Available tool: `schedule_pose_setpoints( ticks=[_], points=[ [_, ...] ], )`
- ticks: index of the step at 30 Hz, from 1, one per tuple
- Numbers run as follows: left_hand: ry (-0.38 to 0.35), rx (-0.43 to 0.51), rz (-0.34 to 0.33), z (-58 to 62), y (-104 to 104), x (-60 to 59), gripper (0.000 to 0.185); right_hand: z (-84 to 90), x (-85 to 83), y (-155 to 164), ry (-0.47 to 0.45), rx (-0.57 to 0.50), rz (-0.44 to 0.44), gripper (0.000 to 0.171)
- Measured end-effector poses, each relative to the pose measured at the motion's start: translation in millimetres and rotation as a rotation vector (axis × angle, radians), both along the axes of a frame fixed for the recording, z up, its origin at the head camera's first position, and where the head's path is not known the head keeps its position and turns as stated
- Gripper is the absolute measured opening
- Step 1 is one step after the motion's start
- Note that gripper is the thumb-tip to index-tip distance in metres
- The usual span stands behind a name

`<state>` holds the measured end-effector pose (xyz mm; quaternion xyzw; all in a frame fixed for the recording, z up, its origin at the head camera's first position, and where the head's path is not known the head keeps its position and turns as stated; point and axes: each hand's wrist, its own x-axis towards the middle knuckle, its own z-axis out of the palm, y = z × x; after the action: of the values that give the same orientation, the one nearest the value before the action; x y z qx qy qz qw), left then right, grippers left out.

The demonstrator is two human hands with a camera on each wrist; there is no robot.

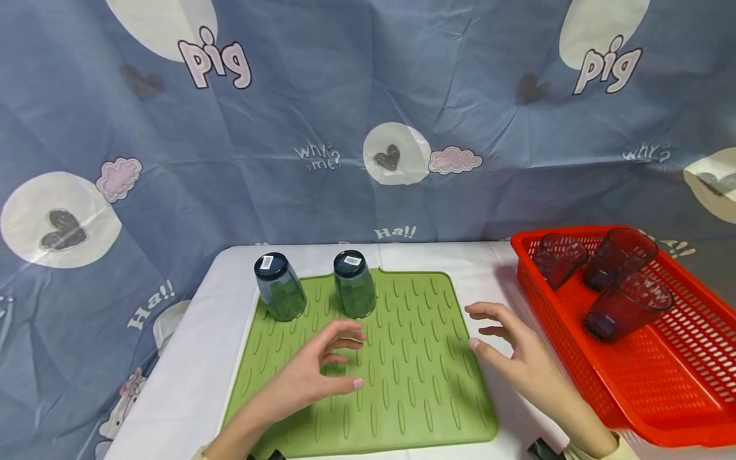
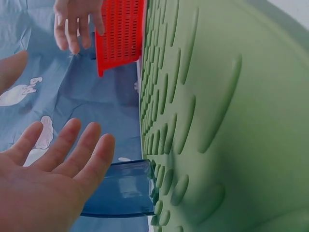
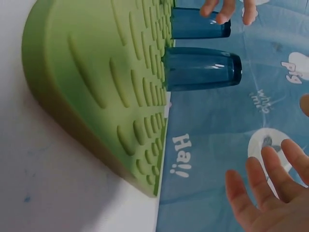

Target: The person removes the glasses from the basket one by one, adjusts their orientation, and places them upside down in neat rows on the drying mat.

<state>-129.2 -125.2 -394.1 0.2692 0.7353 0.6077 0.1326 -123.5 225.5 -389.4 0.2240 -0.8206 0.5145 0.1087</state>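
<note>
Both hands hover with a wide, empty grip over the green drying mat (image 1: 397,358): the left hand (image 1: 322,370) near the two upturned blue cups (image 1: 353,284), the right hand (image 1: 512,358) beside the red basket (image 1: 678,396) of purple cups (image 1: 627,306). Seizing one cup around its wall seems wisest.

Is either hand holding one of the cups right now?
No: in the head view the left hand and the right hand hover empty over the green mat, apart from every cup.

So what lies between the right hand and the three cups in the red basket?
In the head view, only the red basket's near wall separates the right hand from the three dark cups; nothing else sits there.
</note>
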Motion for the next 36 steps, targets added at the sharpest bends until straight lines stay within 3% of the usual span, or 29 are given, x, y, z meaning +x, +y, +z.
schedule_pose_setpoints(
  ticks=[7, 26, 36],
  points=[
    [0.007, 0.003, -0.03, -0.9, 3.3, -1.4, 0.064, 5.7, 3.7, -1.6, 0.008, 0.024, 0.0, 0.047],
    [-0.015, 0.003, -0.009, -6.2, 4.9, -3.4, 0.066, 26.6, 20.8, -8.7, 0.111, 0.204, -0.015, 0.056],
    [-0.007, 0.003, -0.018, -6.9, 4.8, -0.9, 0.063, 35.4, 31.6, -4.9, 0.136, 0.188, -0.015, 0.059]
  ],
)
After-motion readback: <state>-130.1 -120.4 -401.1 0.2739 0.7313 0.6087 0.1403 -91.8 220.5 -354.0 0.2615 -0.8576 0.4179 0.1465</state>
